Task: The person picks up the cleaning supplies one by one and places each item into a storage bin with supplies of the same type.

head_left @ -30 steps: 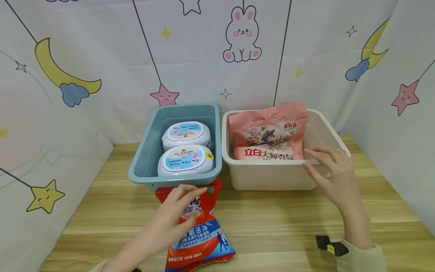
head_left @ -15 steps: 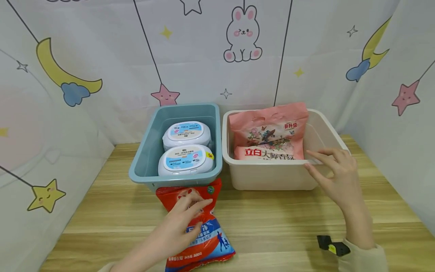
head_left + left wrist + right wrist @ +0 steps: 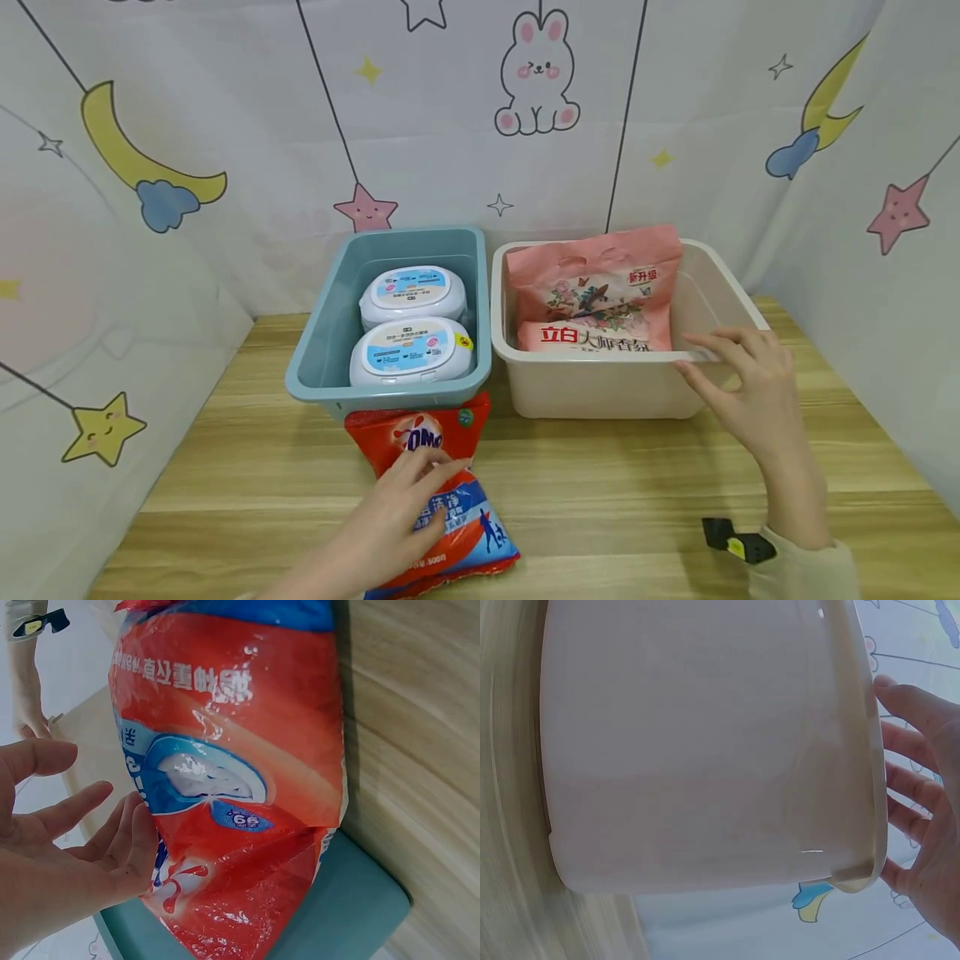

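Note:
A red and blue bag of laundry powder stands on the table against the front of the blue-green bin. My left hand lies over the bag in the head view, its fingers loosely bent and spread. In the left wrist view, fingertips sit right at the edge of the bag, and the thumb stands apart from it. My right hand is at the front right rim of the white bin. In the right wrist view its relaxed fingers reach behind the rim.
Two white oval tubs with blue labels sit in the blue-green bin. A pink laundry bag leans inside the white bin. Both bins stand side by side on the wooden table, before a patterned curtain.
My left hand has slid down over the powder bag toward me, uncovering its logo. The bag keeps its place. My right hand stays at the white bin's rim with barely any shift.

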Demonstrator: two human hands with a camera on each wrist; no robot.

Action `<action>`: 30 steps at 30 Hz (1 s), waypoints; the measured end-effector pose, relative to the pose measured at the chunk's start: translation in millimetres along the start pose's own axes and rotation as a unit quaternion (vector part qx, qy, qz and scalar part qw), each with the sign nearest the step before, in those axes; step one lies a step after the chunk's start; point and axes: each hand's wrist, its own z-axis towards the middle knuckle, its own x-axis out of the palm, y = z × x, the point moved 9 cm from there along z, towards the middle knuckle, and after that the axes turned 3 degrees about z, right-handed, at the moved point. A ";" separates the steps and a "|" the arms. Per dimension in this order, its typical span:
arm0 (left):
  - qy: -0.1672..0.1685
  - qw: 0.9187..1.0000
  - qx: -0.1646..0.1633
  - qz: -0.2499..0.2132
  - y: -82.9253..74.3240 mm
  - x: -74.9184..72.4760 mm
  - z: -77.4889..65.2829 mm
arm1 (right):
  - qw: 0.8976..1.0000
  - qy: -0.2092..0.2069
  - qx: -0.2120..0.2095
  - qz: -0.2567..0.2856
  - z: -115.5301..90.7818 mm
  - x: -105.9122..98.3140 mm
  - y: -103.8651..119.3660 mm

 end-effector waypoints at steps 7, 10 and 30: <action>0.004 1.000 0.002 0.008 1.5 5.9 -3.7 | 1.000 0.003 0.013 -0.008 -0.7 -0.5 -1.7; 0.011 1.000 0.001 0.005 2.4 9.1 -5.3 | 1.000 0.003 0.015 -0.010 -0.7 -0.7 -1.5; 0.066 0.989 0.004 0.133 7.8 26.1 -24.6 | 1.000 0.016 0.020 -0.014 1.6 1.3 0.5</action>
